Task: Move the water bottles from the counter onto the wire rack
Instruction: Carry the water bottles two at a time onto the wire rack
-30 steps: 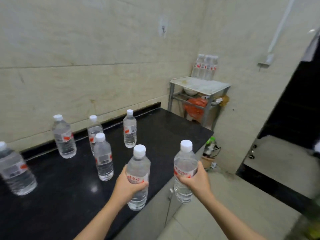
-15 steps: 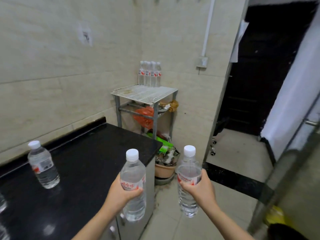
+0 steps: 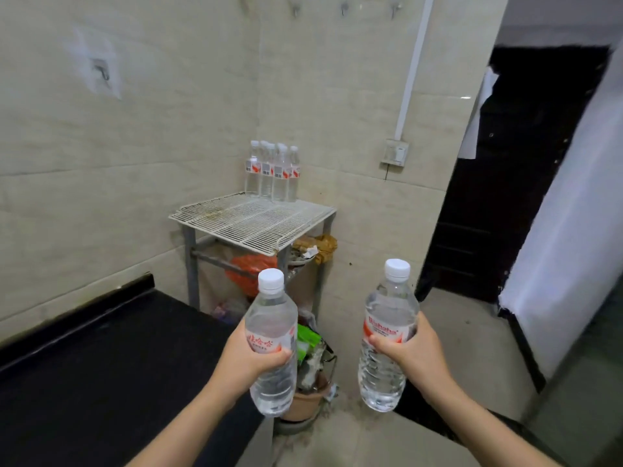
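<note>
Wire rack (image 3: pixel 251 227) stands in the corner past the end of the counter (image 3: pixel 101 365), well apart from both hands, with a cluster of bottles (image 3: pixel 272 173) already packed at its back edge, so the front grid is the only landing zone. Left hand (image 3: pixel 246 357) is wrapped around one bottle (image 3: pixel 272 342) and right hand (image 3: pixel 409 352) around another bottle (image 3: pixel 387 342), both upright and carried in the air. Risks: a base catching between wires and tipping, knocking the back cluster, or a smooth bottle slipping from a one-handed grip.
</note>
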Demonstrator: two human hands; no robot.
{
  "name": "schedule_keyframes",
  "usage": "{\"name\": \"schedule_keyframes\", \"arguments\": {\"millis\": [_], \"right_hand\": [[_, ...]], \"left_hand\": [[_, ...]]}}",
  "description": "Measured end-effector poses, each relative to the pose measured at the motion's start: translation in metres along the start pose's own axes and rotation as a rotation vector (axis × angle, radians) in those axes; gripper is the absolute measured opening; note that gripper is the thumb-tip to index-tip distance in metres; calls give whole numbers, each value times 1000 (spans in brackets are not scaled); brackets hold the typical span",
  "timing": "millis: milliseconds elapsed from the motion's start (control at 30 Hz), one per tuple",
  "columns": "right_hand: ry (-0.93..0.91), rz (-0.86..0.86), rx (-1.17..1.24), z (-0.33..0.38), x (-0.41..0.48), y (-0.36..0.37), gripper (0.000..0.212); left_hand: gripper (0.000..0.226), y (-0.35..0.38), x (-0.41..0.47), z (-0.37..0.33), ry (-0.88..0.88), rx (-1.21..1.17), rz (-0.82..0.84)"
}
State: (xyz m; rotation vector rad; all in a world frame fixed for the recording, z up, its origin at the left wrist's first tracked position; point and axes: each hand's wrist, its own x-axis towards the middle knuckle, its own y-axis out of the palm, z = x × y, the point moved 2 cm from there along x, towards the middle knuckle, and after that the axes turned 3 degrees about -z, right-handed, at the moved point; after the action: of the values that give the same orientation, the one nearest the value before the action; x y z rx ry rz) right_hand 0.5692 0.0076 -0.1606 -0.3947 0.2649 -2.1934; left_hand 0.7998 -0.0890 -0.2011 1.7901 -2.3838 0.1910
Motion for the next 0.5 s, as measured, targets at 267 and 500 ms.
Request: {"name": "schedule_keyframes", "arguments": {"millis": [267,500], "right_hand": [[72,-37,23,-33,108,9,55],[42,-6,2,-59,235,11,58]], "left_hand": [[71,34,121,4,9,-5,77],[58,68,244,-33,79,-21,45]]}}
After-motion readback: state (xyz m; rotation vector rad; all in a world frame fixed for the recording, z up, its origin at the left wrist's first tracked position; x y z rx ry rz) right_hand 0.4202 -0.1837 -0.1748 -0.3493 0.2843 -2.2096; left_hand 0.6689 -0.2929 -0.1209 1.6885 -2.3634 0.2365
